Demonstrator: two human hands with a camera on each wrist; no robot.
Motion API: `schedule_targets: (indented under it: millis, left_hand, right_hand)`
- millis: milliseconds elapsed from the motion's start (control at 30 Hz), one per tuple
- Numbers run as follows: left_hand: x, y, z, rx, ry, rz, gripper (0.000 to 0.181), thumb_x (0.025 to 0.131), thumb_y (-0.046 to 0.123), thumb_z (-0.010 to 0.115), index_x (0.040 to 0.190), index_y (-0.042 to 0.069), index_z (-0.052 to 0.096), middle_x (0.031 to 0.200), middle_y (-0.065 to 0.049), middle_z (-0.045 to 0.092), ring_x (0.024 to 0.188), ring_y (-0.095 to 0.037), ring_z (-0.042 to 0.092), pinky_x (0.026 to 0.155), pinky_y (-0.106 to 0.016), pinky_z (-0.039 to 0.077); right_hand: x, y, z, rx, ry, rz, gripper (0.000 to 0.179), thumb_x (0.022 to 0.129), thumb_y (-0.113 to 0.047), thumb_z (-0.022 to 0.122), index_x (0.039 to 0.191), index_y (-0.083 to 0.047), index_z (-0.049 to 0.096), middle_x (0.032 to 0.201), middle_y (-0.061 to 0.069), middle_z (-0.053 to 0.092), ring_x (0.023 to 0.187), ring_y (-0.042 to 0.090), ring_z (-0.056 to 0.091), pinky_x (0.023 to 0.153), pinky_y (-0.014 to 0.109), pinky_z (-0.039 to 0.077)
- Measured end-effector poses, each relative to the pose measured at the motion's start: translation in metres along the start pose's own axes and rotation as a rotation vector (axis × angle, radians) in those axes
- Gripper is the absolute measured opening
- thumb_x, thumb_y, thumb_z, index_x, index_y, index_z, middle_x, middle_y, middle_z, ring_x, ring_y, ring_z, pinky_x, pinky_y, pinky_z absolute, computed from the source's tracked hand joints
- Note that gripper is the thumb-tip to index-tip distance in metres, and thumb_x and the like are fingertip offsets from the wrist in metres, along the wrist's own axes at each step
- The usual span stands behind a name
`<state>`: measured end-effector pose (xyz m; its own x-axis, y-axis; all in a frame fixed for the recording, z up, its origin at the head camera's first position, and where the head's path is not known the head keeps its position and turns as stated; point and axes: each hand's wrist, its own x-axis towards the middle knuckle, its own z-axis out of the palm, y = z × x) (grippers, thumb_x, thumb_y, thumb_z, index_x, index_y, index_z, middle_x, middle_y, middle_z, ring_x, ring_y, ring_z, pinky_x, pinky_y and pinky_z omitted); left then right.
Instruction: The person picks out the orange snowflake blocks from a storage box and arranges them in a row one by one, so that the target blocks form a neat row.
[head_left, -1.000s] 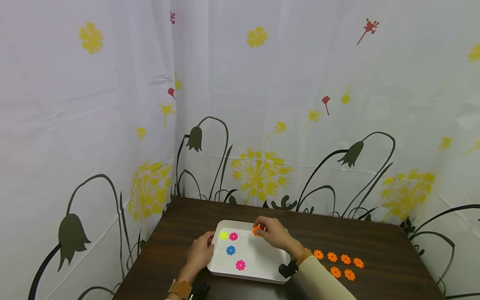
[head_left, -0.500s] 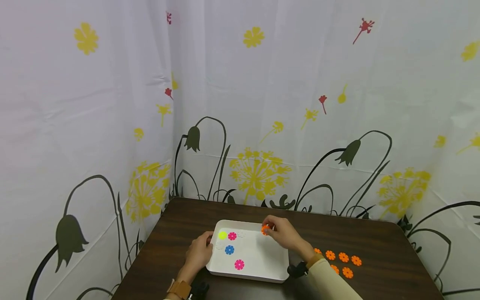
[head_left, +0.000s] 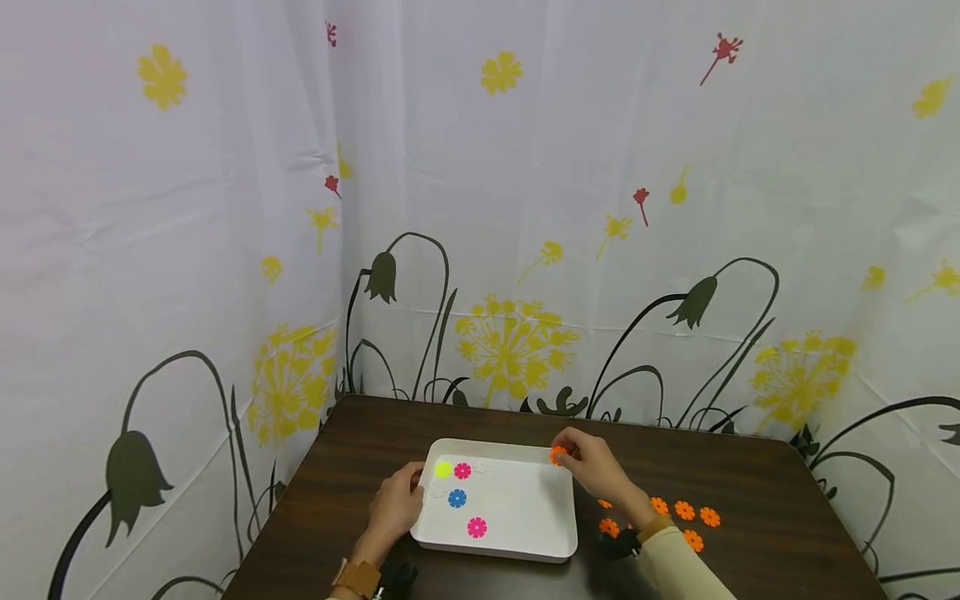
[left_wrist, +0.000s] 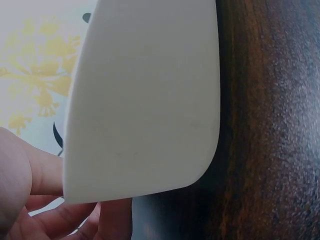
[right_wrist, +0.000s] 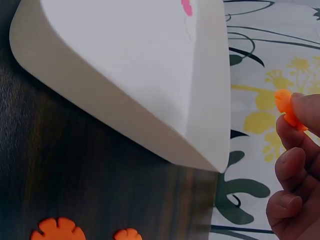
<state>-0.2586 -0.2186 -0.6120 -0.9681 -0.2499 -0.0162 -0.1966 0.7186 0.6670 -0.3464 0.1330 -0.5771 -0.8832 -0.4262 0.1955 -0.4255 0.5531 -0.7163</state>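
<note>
A white tray (head_left: pixel 517 500) lies on the dark table. In it are a yellow disc (head_left: pixel 443 470), two pink flower discs (head_left: pixel 462 471) (head_left: pixel 477 527), a blue one (head_left: pixel 457 498) and faint clear ones (head_left: pixel 480 468). My left hand (head_left: pixel 397 502) holds the tray's left side; in the left wrist view its thumb and fingers are at the rim (left_wrist: pixel 70 150). Over the tray's far right corner, my right hand (head_left: pixel 596 467) pinches an orange flower disc (head_left: pixel 558 455) between thumb and fingertip, clear of the tray wall in the right wrist view.
Several orange flower discs (head_left: pixel 684 510) lie on the table (head_left: pixel 757 533) right of the tray, some partly hidden by the right forearm. A white curtain (head_left: pixel 420 167) with flower prints hangs behind the table.
My right hand has moved right with the orange disc, from over the tray's far side to its far right corner. My left hand has stayed at the tray's left side.
</note>
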Motion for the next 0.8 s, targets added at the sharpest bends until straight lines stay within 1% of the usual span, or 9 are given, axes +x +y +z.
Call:
schedule_targets:
  millis: [167,300,367,567,667,800]
  left_hand:
    - [0.0,0.0,0.0,0.006,-0.001,0.007,0.039,0.098,0.006,0.065,0.138,0.006,0.066,0.118,-0.016,0.075,0.101,-0.034,0.071,0.082,-0.06,0.053]
    - [0.0,0.001,0.0,-0.002,-0.008,0.012,0.039,0.098,0.005,0.066,0.137,0.005,0.066,0.117,-0.017,0.075,0.1,-0.034,0.071,0.082,-0.061,0.053]
    - [-0.001,0.002,0.0,-0.005,-0.009,0.013,0.039,0.098,0.005,0.066,0.137,0.004,0.066,0.117,-0.017,0.074,0.099,-0.034,0.07,0.082,-0.061,0.053]
    - [-0.002,0.0,-0.001,-0.01,-0.003,-0.018,0.039,0.098,0.005,0.067,0.137,0.005,0.066,0.118,-0.016,0.074,0.1,-0.033,0.07,0.084,-0.06,0.053]
    - [0.0,-0.001,-0.001,-0.011,0.003,-0.014,0.039,0.098,0.006,0.066,0.137,0.005,0.066,0.117,-0.015,0.075,0.099,-0.032,0.07,0.083,-0.06,0.052]
    - [0.001,-0.002,0.0,-0.01,0.005,0.0,0.039,0.098,0.006,0.065,0.137,0.005,0.066,0.115,-0.014,0.075,0.098,-0.031,0.07,0.082,-0.06,0.051]
  right_hand:
    - [-0.007,0.001,-0.011,0.004,0.02,0.019,0.013,0.099,-0.007,0.073,0.108,-0.015,0.071,0.086,-0.006,0.066,0.069,0.008,0.056,0.062,0.025,0.05]
    - [-0.016,0.002,-0.022,0.004,0.029,0.056,0.013,0.099,-0.008,0.073,0.112,-0.012,0.071,0.087,-0.003,0.066,0.07,0.011,0.056,0.062,0.026,0.05]
    - [-0.022,0.004,-0.027,-0.003,0.048,0.07,0.012,0.099,-0.009,0.073,0.111,-0.012,0.071,0.086,-0.003,0.066,0.07,0.01,0.055,0.062,0.025,0.049]
    - [-0.039,0.015,-0.039,0.006,0.079,0.11,0.013,0.098,-0.008,0.073,0.111,-0.011,0.071,0.088,-0.001,0.068,0.069,0.009,0.057,0.061,0.026,0.049]
    - [-0.046,0.02,-0.044,0.018,0.078,0.141,0.014,0.099,-0.009,0.073,0.112,-0.009,0.071,0.089,-0.001,0.07,0.073,0.013,0.062,0.062,0.027,0.051]
    - [-0.056,0.027,-0.053,0.022,0.088,0.179,0.013,0.099,-0.01,0.073,0.111,-0.013,0.071,0.09,-0.002,0.071,0.078,0.021,0.067,0.063,0.027,0.052]
